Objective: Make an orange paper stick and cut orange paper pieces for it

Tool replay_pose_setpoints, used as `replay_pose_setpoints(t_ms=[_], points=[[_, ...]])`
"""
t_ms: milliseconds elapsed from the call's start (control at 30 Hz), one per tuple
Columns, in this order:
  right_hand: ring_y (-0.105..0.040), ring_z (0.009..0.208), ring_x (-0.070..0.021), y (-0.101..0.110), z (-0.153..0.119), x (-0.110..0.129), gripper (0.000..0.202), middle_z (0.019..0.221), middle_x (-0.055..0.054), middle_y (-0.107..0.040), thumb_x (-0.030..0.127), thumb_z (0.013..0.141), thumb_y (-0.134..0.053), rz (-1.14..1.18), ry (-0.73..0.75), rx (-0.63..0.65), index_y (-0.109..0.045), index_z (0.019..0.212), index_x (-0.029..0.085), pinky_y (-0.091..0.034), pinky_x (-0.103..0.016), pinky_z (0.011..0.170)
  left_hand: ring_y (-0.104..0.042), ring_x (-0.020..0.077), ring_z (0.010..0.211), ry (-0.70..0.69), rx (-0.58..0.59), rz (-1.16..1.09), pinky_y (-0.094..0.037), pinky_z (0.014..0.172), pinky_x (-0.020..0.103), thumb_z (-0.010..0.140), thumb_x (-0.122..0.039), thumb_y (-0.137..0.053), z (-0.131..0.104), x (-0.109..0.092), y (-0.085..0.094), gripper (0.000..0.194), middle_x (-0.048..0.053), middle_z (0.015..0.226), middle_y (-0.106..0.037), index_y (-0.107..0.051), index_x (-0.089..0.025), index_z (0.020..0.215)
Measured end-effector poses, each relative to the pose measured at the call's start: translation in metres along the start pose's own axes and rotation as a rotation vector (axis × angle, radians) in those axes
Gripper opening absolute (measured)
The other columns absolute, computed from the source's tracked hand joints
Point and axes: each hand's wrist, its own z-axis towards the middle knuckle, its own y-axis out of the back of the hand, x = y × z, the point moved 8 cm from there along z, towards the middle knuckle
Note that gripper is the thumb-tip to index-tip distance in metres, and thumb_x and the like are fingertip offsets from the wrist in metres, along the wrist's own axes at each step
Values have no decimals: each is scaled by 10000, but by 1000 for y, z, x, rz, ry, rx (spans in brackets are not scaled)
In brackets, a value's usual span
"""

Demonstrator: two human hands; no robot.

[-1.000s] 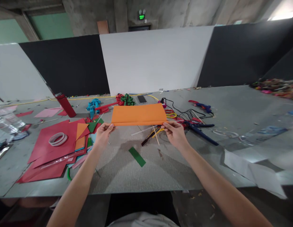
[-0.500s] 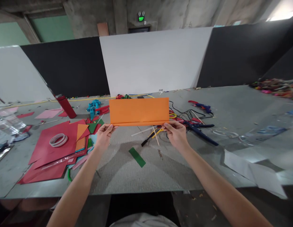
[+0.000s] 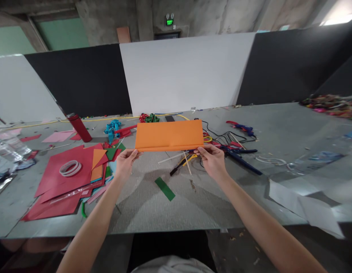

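Note:
Both hands hold up a sheet of orange paper (image 3: 169, 134) above the table, with a narrow fold along its lower edge. My left hand (image 3: 126, 162) pinches the lower left corner between thumb and fingers. At the lower right corner, my right hand (image 3: 213, 159) grips the same folded edge. Beneath the paper, a small green paper strip (image 3: 165, 189) lies on the grey table (image 3: 176, 216). Scissors with yellow handles (image 3: 190, 159) and a thin wooden stick (image 3: 187, 163) lie just below the paper, partly hidden by it.
On the left are red paper sheets (image 3: 56, 185) with tape rolls (image 3: 70, 168) on top, and a red bottle (image 3: 79, 128) behind. Dark blue pliers-like tools (image 3: 242, 161) and a glue gun (image 3: 241, 128) lie right. White folded paper (image 3: 305, 208) rests at the right front edge.
The orange paper has tipped slightly away and its upper edge sits lower, uncovering the red and green bundles behind it. Its left end has shifted a little right. Both hands keep their hold.

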Motion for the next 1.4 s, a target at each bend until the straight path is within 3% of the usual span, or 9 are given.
replay_pose_setpoints(t_ms=[233,467,733,1067,1233,1400], points=[[-707,656,-181,2,1,0,291,703,-18,-733,374,589,-920,-5,13,-6,-737,761,228,-606,-314,676,-763,246,782,-27,-24,130,-556,693,315,655,-467,-881,-3,-4,2,423,119,854,-776,-739,-131,869],[-694,643,-173,0,0,3,270,694,-25,-736,355,590,-920,-28,9,10,-748,748,220,-591,-304,685,-761,249,779,34,-27,123,-557,696,313,640,-474,-886,0,6,5,407,124,838,-773,-740,-132,806],[-714,670,-184,-2,-1,-5,271,745,-30,-758,368,598,-919,-72,-37,26,-770,768,218,-602,-311,705,-682,168,683,-194,-133,284,-532,688,278,702,-457,-834,-6,-22,9,322,64,730,-747,-747,-156,778],[-733,737,-161,-4,2,-38,292,783,-45,-774,323,550,-962,44,-329,116,-781,730,180,-613,-242,778,-687,171,686,-472,-205,408,-544,654,267,726,-352,-814,-12,-35,23,200,50,758,-752,-780,-168,797],[-755,829,-177,0,-1,-55,220,866,-86,-791,232,616,-928,59,-533,176,-786,765,155,-616,-198,823,-695,171,664,-564,-210,457,-543,612,252,724,-313,-810,-19,-45,18,152,48,738,-758,-790,-174,783],[-763,776,-167,8,0,-66,145,863,-91,-794,171,702,-871,77,-652,133,-783,813,146,-637,-163,722,-705,178,681,-563,-187,443,-562,638,261,709,-294,-808,-21,-46,14,119,48,760,-769,-784,-187,756]])
